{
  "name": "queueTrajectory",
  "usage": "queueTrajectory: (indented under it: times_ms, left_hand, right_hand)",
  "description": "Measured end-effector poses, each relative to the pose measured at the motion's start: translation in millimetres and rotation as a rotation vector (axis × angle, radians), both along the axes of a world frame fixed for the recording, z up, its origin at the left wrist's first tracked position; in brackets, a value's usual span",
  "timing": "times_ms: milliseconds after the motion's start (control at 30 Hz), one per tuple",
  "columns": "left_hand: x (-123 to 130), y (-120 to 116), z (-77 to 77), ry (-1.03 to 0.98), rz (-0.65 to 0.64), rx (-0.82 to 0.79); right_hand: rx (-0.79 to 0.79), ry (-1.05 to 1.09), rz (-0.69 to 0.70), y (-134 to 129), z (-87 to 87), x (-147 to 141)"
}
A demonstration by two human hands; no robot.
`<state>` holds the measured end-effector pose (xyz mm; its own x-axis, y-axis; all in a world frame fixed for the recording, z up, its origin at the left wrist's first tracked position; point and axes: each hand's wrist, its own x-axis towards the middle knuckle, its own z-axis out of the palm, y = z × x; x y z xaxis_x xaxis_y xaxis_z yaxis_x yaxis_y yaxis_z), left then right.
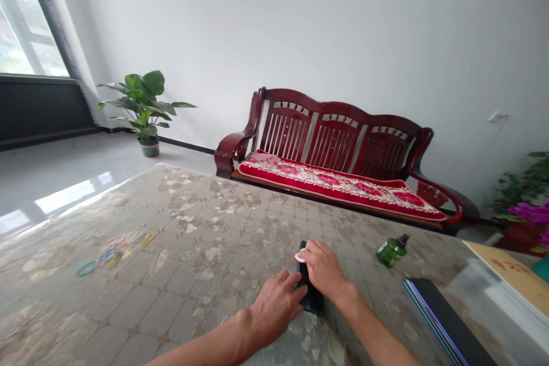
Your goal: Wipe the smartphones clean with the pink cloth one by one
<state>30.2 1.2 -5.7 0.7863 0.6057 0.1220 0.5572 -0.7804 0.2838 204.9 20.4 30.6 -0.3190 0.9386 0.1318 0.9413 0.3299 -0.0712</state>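
A long, narrow dark object point(315, 301) with a slightly shiny surface lies on the table in front of me; its exact kind is not clear. My left hand point(277, 302) comes from its left side, with bent fingers pressing against its middle. Over its far part, my right hand point(322, 267) is curled from the right. A small whitish-pink piece point(301, 256) shows at the right fingertips, too small to name. The hands partly cover the dark object, and its near end sticks out between the wrists.
The table has a patterned cover point(206, 280). Loose coloured bands point(103, 260) lie at left. To the right are a green spray bottle point(391, 251), a stack of dark folders point(446, 320) and a tan envelope point(510, 274). Behind stands a wooden bench point(334, 126); a potted plant point(148, 146) is at far left.
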Motion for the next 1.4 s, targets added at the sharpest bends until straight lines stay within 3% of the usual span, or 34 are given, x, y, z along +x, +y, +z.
queueTrajectory:
  times_ms: [100,300,567,767,900,1067,1300,1400]
  left_hand:
    - [0.2,-0.4,0.7,0.004,0.005,-0.008]
    - [1.4,-0.9,-2.5,-0.007,0.005,0.005]
    - [-0.2,-2.8,4.0,0.020,0.022,-0.001]
    - [1.6,0.9,1.6,0.018,0.026,-0.002]
    - [1.1,1.9,3.8,0.012,0.058,-0.004]
    - [-0.5,5.5,4.9,0.005,0.087,-0.009]
    - [0.2,16.6,0.0,-0.004,0.128,0.005]
    - [-1.0,18.8,0.4,-0.012,0.137,0.009]
  right_hand:
    - [0.004,0.060,-0.037,-1.1,-3.1,1.4]
    - [-0.026,0.114,0.022,-13.5,-9.2,1.9]
    - [0.075,0.004,-0.244,22.9,-9.6,17.5]
    - [0.033,-0.039,-0.351,11.7,-6.8,27.3]
    - [-0.010,-0.019,-0.343,-13.4,-5.6,21.1]
    - [-0.017,0.036,-0.199,-38.2,-9.1,11.2]
    - [0.051,0.048,-0.261,-11.1,-8.3,8.3]
    - [0.046,0.082,-0.203,-14.7,-8.9,5.8]
